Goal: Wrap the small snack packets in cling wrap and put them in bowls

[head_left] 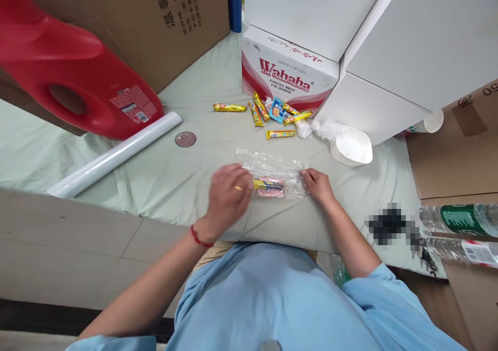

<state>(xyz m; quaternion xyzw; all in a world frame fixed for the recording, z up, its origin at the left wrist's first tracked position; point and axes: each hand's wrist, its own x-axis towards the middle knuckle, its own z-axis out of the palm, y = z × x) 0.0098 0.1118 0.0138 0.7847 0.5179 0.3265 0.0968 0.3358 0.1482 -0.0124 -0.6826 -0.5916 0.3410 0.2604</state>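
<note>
A sheet of clear plastic wrap [268,160] lies crumpled on the cloth-covered table in front of me. Under or inside its folds are a pink packet [271,192] and a yellow-and-dark snack stick [268,185], side by side. My right hand [318,184] is closed, pinching the right edge of the wrap between thumb and fingers. At the wrap's left end, my left hand [230,193] has its fingers curled downward, slightly blurred, beside the yellow stick's end. What those fingertips hold is hidden.
Several yellow snack sticks [280,134] and a blue packet [277,110] lie before a Wahaha carton [290,73]. A white bowl [352,148] stands right, beside bunched plastic film [329,129]. Leftward are a round brown disc [185,139], a plastic wrap roll [116,156] and a red jug [89,71].
</note>
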